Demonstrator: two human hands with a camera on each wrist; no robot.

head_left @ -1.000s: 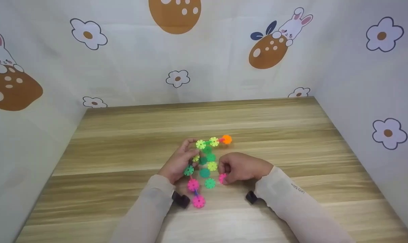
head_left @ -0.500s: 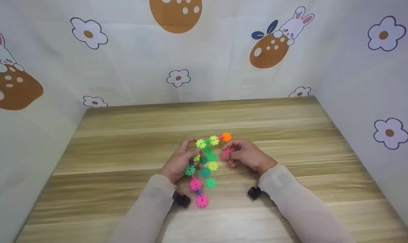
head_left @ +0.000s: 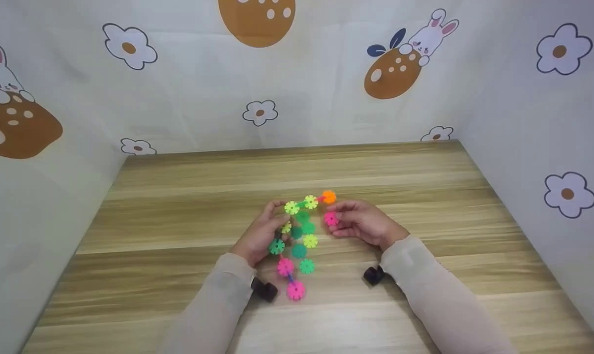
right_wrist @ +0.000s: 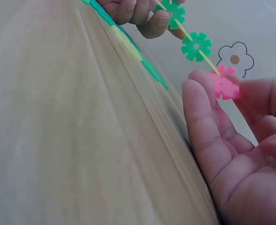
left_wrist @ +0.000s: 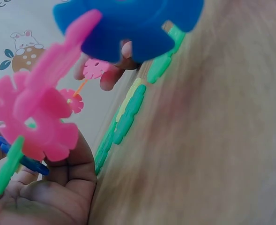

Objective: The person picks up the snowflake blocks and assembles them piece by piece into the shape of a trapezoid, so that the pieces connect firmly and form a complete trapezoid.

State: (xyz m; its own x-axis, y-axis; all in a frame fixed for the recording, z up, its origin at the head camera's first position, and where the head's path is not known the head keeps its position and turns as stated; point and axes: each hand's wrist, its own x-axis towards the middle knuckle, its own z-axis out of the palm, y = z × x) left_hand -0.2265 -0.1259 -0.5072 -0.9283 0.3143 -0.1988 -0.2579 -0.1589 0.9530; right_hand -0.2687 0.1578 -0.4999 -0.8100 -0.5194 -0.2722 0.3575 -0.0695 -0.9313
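My left hand grips a bent chain of slotted plastic snowflake discs above the table. Yellow discs and an orange disc form its far end, while a pink disc ends the near side. Close to the camera in the left wrist view are a blue disc and another pink disc of this chain. Just below the orange disc, my right hand pinches a single pink disc between thumb and finger; the right wrist view has this pink disc too. Whether it touches the chain I cannot tell.
Several loose discs lie flat between the hands, among them a yellow disc, a green disc and a teal disc. The wooden table meets patterned cloth walls at the back and sides.
My right hand has picked the pink disc up from the table and carried it away from me to the orange end. The left hand keeps its hold, and the chain has shifted slightly.
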